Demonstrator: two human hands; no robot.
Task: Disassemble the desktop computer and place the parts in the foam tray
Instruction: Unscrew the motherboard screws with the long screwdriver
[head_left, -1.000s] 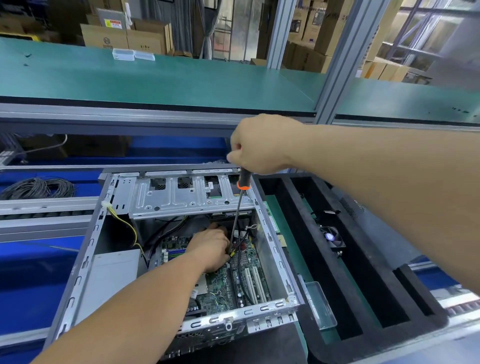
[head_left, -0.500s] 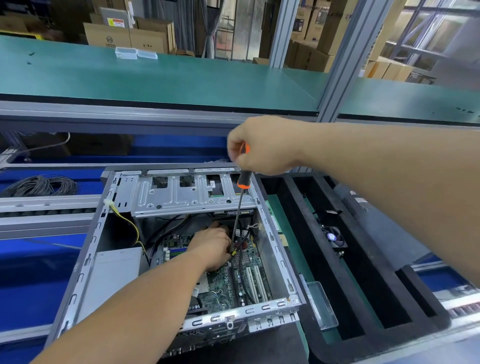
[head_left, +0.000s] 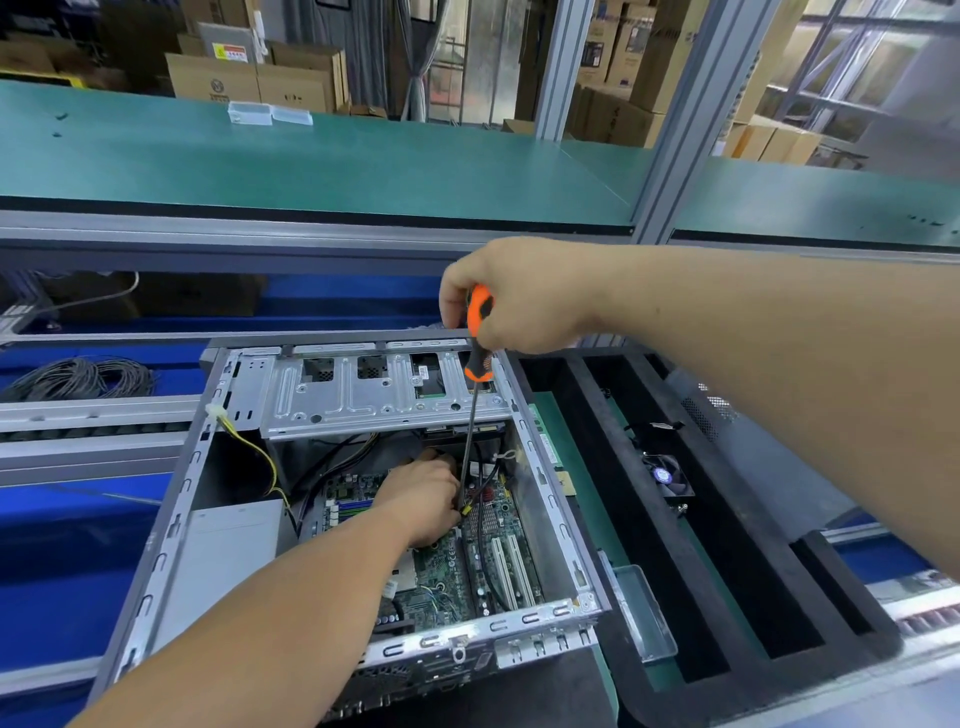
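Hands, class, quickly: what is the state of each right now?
Left hand: inside the computer case on the motherboard; grip cannot be told.
Right hand: gripping the screwdriver.

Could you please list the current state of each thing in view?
Grey metal desktop computer case: side open, motherboard exposed.
Orange-and-black screwdriver: near upright, shaft reaching into case.
Right hand: grips screwdriver handle.
Left hand: inside case, by screwdriver tip.
Black foam tray: holds small black fan.

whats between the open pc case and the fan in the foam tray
In the head view: a green strip, then a black foam wall of the tray, before the fan.
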